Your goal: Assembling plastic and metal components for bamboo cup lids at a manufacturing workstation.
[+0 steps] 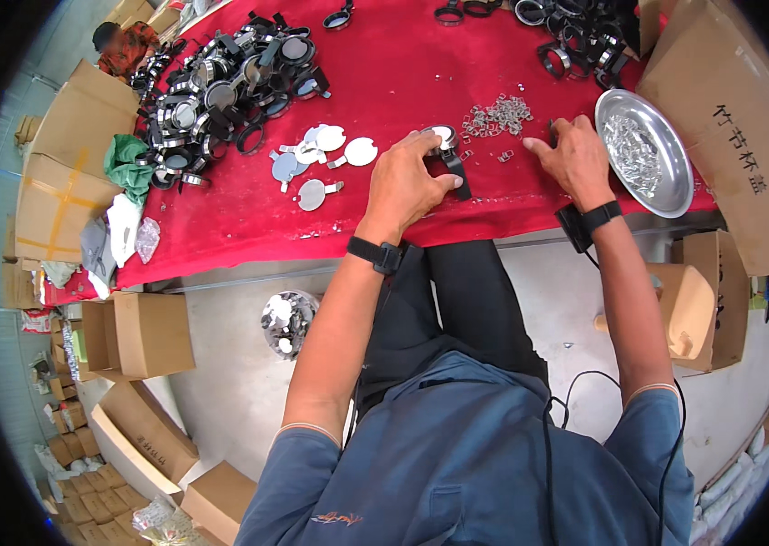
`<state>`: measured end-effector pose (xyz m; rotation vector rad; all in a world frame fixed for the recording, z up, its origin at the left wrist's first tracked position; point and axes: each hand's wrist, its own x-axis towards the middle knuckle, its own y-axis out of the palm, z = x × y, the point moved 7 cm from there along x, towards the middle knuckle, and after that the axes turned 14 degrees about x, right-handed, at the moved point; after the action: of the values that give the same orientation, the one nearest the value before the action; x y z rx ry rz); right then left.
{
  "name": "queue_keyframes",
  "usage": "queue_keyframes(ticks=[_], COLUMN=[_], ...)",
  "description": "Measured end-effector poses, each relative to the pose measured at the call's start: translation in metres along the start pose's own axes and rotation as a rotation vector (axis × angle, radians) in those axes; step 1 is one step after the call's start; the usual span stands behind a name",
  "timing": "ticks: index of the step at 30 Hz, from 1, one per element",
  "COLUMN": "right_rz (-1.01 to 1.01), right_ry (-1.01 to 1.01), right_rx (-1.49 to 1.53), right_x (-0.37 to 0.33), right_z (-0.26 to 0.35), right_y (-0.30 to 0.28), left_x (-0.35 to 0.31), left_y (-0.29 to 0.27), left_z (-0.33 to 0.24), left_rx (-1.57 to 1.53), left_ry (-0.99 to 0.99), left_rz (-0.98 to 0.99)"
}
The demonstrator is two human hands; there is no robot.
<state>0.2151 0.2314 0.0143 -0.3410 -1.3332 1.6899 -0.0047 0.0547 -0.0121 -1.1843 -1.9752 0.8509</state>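
Note:
My left hand [405,182] is closed on a black lid [446,156] with a round silver top and a strap-like tab, held against the red cloth. Bent over the cloth, my right hand [575,159] has its thumb pointing left and its fingers curled. A small dark piece shows at its fingertips, too hidden to name. Just left of that hand lies a loose pile of small metal clips [498,116]. More clips fill a round steel bowl [681,187] to its right. Flat silver discs with tabs [316,193] lie left of my left hand.
A big heap of black lids [221,96] covers the table's left side; another heap [584,36] sits at the far right. Cardboard boxes [725,127] flank the red-covered table [384,68]. A bin of discs [290,325] stands on the floor. Another person [125,50] is at the far left.

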Motion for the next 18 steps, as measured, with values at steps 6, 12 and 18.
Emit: queue_keyframes(ticks=[6, 12, 18], right_rz=[-0.053, -0.083, -0.255], right_ry=[0.119, 0.089, -0.007], right_rx=[0.131, 0.068, 0.103], right_x=[0.014, 0.015, 0.002], right_z=[-0.038, -0.018, 0.004], right_y=[0.032, 0.048, 0.041], left_x=[-0.003, -0.008, -0.010], left_y=[0.001, 0.008, 0.017], left_z=[0.000, -0.001, -0.003], left_rx=[-0.012, 0.070, -0.102], left_ry=[-0.042, 0.033, -0.029], left_rz=[-0.098, -0.218, -0.201])
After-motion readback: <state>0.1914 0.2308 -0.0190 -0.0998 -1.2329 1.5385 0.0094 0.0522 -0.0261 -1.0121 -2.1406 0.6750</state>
